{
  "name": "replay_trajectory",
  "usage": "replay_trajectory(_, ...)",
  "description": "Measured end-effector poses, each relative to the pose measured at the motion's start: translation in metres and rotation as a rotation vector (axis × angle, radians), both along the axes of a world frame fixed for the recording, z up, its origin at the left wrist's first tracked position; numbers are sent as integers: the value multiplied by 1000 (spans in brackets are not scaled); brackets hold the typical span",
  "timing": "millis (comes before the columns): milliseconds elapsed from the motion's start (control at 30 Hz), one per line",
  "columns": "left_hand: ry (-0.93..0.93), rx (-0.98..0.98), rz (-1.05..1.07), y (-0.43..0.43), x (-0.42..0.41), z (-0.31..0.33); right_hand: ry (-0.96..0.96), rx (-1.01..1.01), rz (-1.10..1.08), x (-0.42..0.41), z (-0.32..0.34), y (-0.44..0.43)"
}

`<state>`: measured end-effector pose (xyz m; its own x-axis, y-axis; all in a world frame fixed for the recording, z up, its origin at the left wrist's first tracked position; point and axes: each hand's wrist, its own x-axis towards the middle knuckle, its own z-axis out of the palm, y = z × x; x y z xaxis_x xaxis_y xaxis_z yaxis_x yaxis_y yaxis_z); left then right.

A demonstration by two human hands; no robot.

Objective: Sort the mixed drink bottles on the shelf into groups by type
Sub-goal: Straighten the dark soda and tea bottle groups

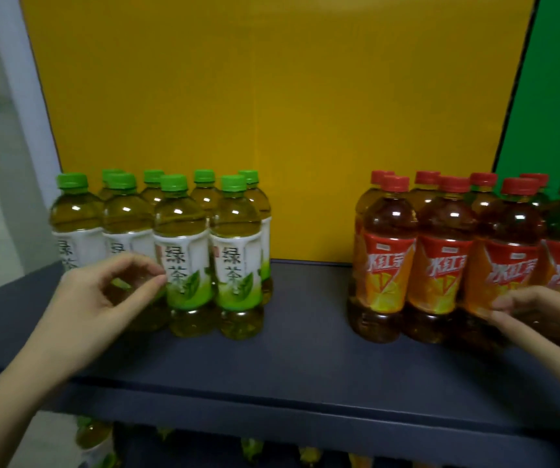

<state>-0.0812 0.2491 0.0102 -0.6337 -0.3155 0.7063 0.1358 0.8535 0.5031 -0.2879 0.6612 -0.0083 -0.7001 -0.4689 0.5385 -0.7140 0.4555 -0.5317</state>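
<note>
- Head view: I see the green-capped tea bottles [184,251] standing upright in a tight cluster at the left of the dark shelf [305,332]. The red-capped tea bottles [386,265] stand clustered at the right, well apart from them.
- In both groups the back rows are mostly hidden by the front rows; only caps and shoulders show.
- The rightmost red-capped bottle is cut off by the frame edge.
- My left hand [103,292] is in front of the second green-capped bottle from the left. Its fingers are curled, with thumb and forefinger tips meeting in a ring beside the next bottle's label. Blur keeps me from telling whether it pinches anything.
- My right hand [548,319] is partly out of frame. Its fingers lie loosely extended, tips touching the lower label of the third front red-capped bottle.
- Behind stand a yellow panel [271,113] and a green panel [558,96].
- Below the shelf, more bottles [92,434] show only as blurred tops.
</note>
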Motion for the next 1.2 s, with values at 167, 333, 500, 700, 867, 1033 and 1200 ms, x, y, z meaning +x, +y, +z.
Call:
replay_trajectory(167,164,105,87,-80,30,-12,44,-114,106,38,8,-97)
replay_trajectory(333,197,253,53,-134,38,-17,-140,-213,245,52,1,-168)
replay_trajectory(500,23,376,-48,-159,28,-22,-222,-284,227,48,-9,-215)
replay_trajectory(700,-199,554,-239,-170,11,-24,-447,-304,258,43,-9,-243)
replay_trajectory(867,-311,628,-424,-171,-9,-24,-578,-174,344,37,-9,-259)
replay_trajectory(1033,-303,663,-492,-174,-18,-30,-547,-175,403,45,-7,-273)
replay_trajectory(1200,-258,618,-490,-171,-21,-30,-563,-159,428,58,-8,-281)
